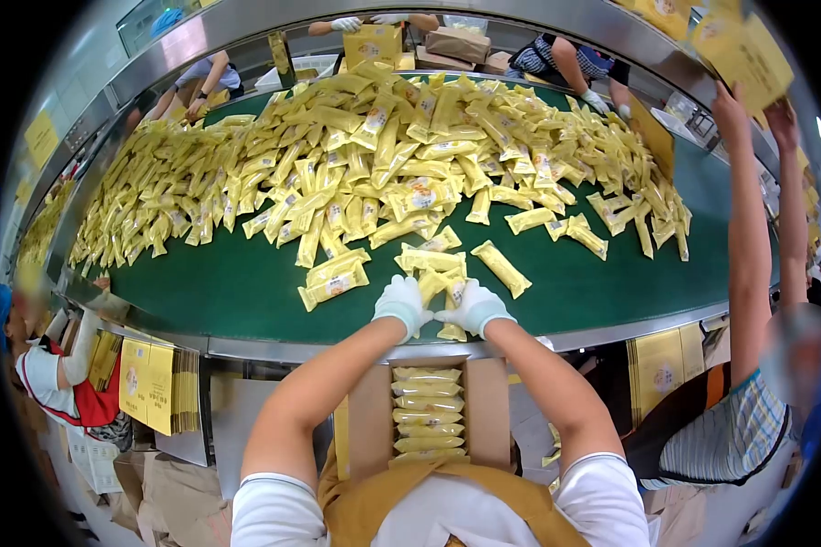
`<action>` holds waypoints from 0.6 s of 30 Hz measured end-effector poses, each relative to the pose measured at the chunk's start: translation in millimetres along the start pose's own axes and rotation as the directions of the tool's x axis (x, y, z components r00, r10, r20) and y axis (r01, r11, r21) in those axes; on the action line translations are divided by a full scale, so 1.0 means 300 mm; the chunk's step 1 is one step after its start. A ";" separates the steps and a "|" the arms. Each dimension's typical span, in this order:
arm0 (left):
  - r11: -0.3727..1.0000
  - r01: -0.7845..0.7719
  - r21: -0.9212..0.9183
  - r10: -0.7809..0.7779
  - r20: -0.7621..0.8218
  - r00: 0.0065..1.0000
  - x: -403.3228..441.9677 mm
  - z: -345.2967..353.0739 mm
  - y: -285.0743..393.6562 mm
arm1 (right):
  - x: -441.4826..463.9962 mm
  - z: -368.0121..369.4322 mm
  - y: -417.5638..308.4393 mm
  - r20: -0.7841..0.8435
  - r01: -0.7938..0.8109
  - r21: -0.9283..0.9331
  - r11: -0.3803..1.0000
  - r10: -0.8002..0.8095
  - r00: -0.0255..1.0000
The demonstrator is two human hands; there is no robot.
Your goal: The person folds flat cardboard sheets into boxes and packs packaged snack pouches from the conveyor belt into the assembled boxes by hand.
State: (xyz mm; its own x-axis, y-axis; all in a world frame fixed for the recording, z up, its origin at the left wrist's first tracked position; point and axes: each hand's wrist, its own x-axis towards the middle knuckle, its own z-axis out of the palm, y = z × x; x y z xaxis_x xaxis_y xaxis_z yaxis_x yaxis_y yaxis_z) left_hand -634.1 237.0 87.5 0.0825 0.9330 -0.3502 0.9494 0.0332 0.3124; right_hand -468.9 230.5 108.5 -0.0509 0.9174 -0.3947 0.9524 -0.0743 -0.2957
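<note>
Risk at the gloves, head view: Packets could slide out of the gathered bunch at centre frame — their slick-looking wrappers and crossed angles would be the likely cause. Uneven squeezing might crease a wrapper, and a stray one could drop over the steel edge (255,349) just below the wrists.
Left hand: In a white glove, the left hand (403,308) curves inward at centre frame, thumb reaching toward its partner, against the near side of the bunch.
Right hand: Likewise gloved, the right hand (475,309) mirrors it from the other side, the thumbs almost meeting. Both look cupped rather than spread flat; whether the fingers pinch anything cannot be told, as they are partly hidden.
Bunched packets: Several yellow packets (431,284) lie between and just above the gloves on the green worktop (201,287).
Nearby strays: A lone packet (502,269) rests at an angle to the right; a pair (335,283) lies to the left.
Loose pile: A broad heap of packets (383,137) fills the upper frame.
Open carton: At lower centre, a brown carton (488,410) stands with flaps spread — stacked packets (429,417) inside.
Co-worker: At right, a person (716,428) raises both arms to a yellow carton sheet (746,64).
</note>
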 end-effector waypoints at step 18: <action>0.954 -0.123 0.275 0.196 -0.258 0.946 -0.037 -0.016 -0.325 | 0.146 0.005 0.341 -0.494 0.080 -0.433 0.898 -0.311 0.812</action>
State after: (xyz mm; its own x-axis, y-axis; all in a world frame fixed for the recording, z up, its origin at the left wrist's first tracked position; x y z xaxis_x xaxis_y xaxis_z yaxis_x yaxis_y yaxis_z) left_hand -729.1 225.1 65.1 0.1863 0.9816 -0.0419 0.9785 -0.1815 0.0983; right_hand -374.2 262.6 59.7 -0.1889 0.9611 0.2016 0.9811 0.1762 0.0795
